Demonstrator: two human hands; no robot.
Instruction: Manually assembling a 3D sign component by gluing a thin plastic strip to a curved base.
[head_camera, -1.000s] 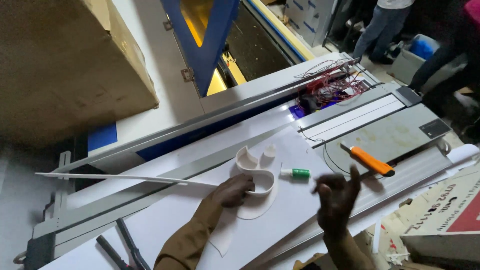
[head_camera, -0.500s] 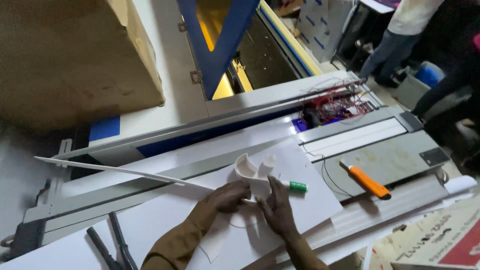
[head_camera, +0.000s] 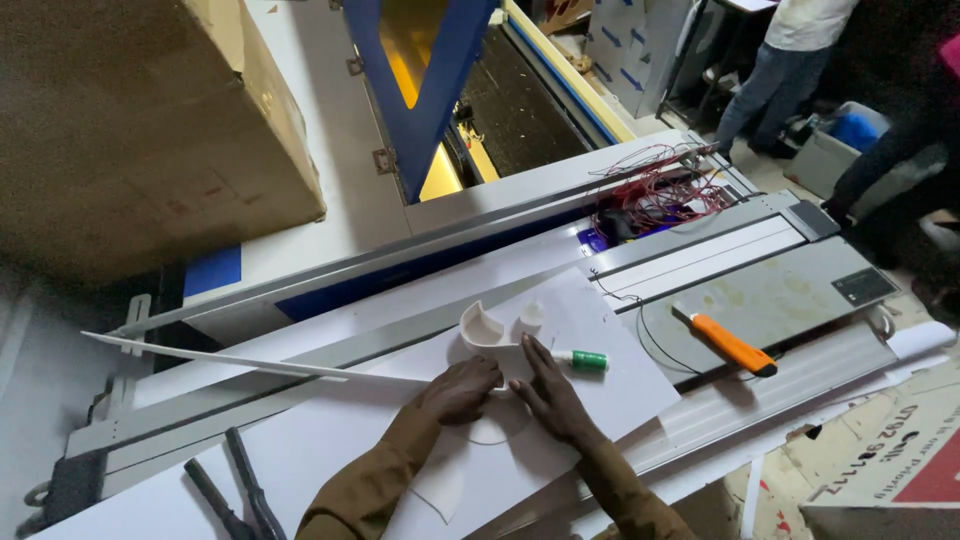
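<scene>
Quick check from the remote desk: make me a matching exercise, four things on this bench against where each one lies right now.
Things:
1. orange knife
2. green-capped tube
3. red wires
4. black pliers

Places:
A. bottom left corner of the bench
B. grey panel at the right
C. far end of the white board, by the rail
D. just right of the right hand

Pairs: 1-B, 2-D, 3-C, 4-A

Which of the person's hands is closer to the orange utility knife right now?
Right. The right hand lies flat on the white sheet, left of the orange utility knife; the left hand rests farther left, beyond the right one.
</scene>
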